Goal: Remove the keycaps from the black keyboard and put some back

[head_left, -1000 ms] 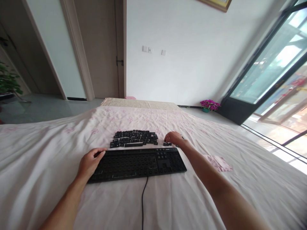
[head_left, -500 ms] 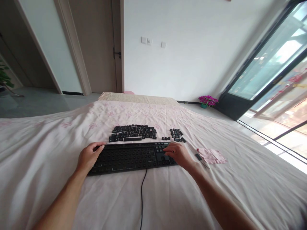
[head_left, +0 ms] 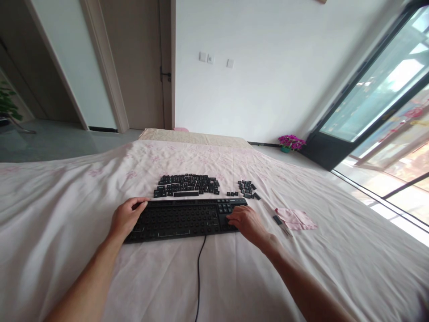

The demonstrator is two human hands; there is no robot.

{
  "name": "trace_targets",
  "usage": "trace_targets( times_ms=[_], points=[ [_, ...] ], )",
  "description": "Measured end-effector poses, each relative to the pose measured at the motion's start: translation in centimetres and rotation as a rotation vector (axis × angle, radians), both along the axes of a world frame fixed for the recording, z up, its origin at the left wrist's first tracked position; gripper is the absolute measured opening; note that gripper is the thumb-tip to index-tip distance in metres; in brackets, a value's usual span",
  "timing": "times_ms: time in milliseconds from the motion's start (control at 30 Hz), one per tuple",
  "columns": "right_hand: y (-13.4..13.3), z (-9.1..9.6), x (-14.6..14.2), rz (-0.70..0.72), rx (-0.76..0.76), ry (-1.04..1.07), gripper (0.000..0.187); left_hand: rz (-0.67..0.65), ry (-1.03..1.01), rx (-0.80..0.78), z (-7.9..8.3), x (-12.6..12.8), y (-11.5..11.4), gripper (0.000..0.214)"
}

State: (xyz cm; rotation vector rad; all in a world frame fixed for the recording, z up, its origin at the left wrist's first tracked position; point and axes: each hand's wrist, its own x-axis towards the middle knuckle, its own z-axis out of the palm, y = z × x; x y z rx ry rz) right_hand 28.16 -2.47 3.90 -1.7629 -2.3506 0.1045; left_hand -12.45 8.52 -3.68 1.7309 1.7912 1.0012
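A black keyboard (head_left: 181,222) lies on the pale sheet, most of its key places bare of caps. My left hand (head_left: 126,219) is closed around its far left corner, the thumb along the top edge. Over the number-pad end, my right hand (head_left: 246,222) rests with fingers bent together and touching the surface; whatever they may pinch is hidden. Just beyond the keyboard, loose black keycaps (head_left: 187,183) sit in rows, with a long space bar (head_left: 186,194) at their front. A smaller group of keycaps (head_left: 246,187) lies to the right.
A pink cloth (head_left: 296,219) lies right of the keyboard, beside a small dark piece (head_left: 277,219) and a thin tool that I cannot make out. The keyboard's cable (head_left: 199,273) runs toward me over the wrinkled bedsheet (head_left: 157,277).
My right hand has slid a little toward me over the number-pad end, uncovering more of the upper keys there. My left hand keeps its grip on the corner.
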Motion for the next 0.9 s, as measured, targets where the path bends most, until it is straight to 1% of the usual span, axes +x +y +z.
trace_targets(
  times_ms=[133,400,500,667,767,900],
  points=[
    [-0.04,0.19,-0.25,0.026,0.011,-0.082,0.021,0.001,-0.001,0.002,-0.26,-0.09,0.09,0.033],
    [-0.23,0.24,-0.59,0.017,0.012,-0.112,0.02,0.002,0.009,0.005,-0.3,-0.11,0.16,0.034],
    [-0.16,0.39,-0.54,0.031,0.001,-0.087,0.021,-0.001,0.007,0.001,-0.29,-0.08,0.18,0.034],
    [0.14,0.62,-0.31,0.009,-0.047,-0.028,0.02,-0.003,0.007,0.011,-0.31,-0.08,0.23,0.033],
    [0.15,0.46,-0.16,0.011,-0.044,-0.003,0.02,0.001,0.015,0.012,-0.3,-0.09,0.23,0.033],
    [0.05,0.15,-0.03,-0.021,-0.048,0.029,0.019,-0.005,0.003,-0.001,-0.23,-0.06,0.12,0.032]
  ],
)
